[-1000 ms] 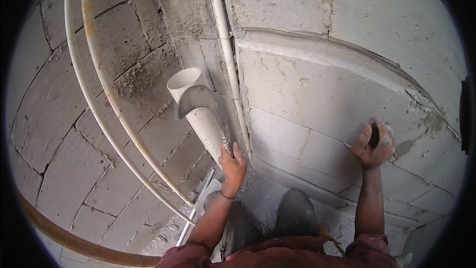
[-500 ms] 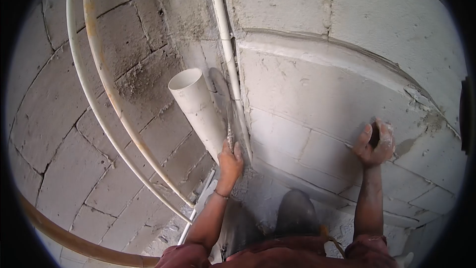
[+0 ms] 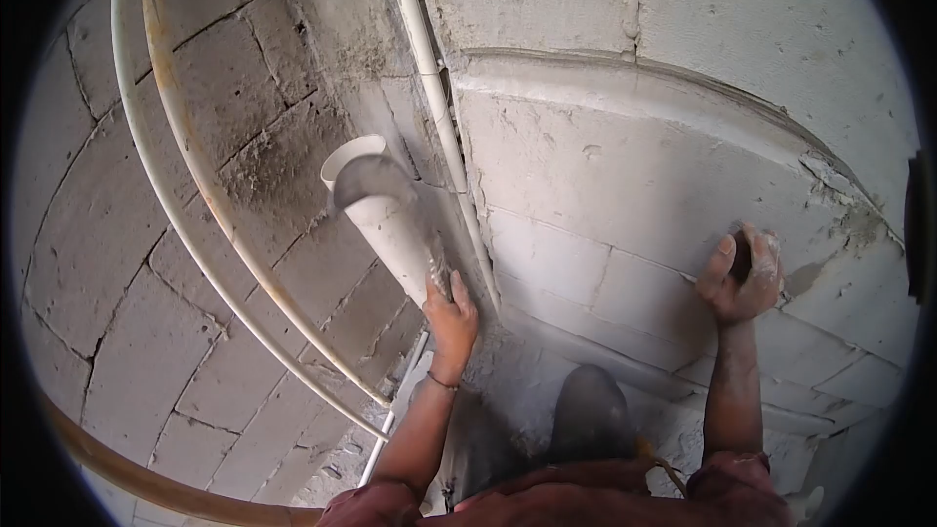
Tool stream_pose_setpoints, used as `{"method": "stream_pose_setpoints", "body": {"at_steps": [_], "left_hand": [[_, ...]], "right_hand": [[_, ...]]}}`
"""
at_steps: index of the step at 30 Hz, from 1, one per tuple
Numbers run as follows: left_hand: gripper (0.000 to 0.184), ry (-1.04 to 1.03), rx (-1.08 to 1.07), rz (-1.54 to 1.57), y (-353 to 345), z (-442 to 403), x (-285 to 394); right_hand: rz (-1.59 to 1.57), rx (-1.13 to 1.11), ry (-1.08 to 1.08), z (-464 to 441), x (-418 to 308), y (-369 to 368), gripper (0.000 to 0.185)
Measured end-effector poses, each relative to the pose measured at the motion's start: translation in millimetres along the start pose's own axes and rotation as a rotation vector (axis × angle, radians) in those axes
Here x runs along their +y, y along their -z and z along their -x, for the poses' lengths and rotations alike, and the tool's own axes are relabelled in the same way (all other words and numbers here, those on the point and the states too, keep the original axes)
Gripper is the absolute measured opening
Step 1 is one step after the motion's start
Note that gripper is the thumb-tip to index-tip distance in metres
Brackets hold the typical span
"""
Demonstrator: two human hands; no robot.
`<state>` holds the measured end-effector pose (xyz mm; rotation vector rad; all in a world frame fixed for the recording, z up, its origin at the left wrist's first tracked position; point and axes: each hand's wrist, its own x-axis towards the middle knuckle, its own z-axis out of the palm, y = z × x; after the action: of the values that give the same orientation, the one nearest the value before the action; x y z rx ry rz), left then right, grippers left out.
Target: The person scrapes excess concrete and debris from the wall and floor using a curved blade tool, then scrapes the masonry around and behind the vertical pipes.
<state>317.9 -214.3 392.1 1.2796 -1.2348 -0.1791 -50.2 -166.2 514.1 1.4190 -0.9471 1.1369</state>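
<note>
My left hand (image 3: 451,322) is closed around the mortar-crusted handle of a hand tool (image 3: 379,182). Its rounded grey head is smeared by motion, so its exact kind is unclear. The head shows in front of the upper part of a wide white plastic pipe (image 3: 386,234), which leans with its mouth upward. Over at the block wall (image 3: 605,166), my right hand (image 3: 742,278), dusted white, curls its fingers and thumb around something dark I cannot make out.
Two long thin pipes (image 3: 185,195) curve down on the left. A narrow white pipe (image 3: 429,68) runs down the wall corner. A brown curved band (image 3: 156,478) crosses the lower left. My knees (image 3: 590,410) are below, above the dusty floor.
The tool's head has swung left, from beside the wide pipe to in front of it. My right hand has stayed nearly still. The view has shifted slightly.
</note>
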Motion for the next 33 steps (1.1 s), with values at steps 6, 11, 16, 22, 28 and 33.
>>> {"method": "stream_pose_setpoints", "body": {"at_steps": [6, 11, 16, 22, 28, 33], "left_hand": [[0.032, 0.134, -0.205, -0.031, 7, -2, -2], [0.03, 0.064, -0.166, -0.135, 1, -5, -13], [0.022, -0.009, -0.152, -0.122, 5, 6, -9], [0.029, 0.114, -0.273, -0.203, -2, 7, -25], [0.029, 0.132, -0.125, -0.04, -19, 23, -9], [0.02, -0.118, -0.124, -0.26, -31, 19, -61]], "right_hand": [[0.111, 0.033, 0.083, -13, -3, 4, 0.03], [-0.198, 0.033, -0.067, -7, -3, 1, 0.03], [-0.015, 0.017, 0.08, -21, -6, 5, 0.03], [-0.012, 0.009, -0.05, -1, -1, 1, 0.031], [-0.035, -0.018, 0.053, -17, -4, 6, 0.035], [-0.146, 0.022, 0.004, -9, 4, 3, 0.036]]}}
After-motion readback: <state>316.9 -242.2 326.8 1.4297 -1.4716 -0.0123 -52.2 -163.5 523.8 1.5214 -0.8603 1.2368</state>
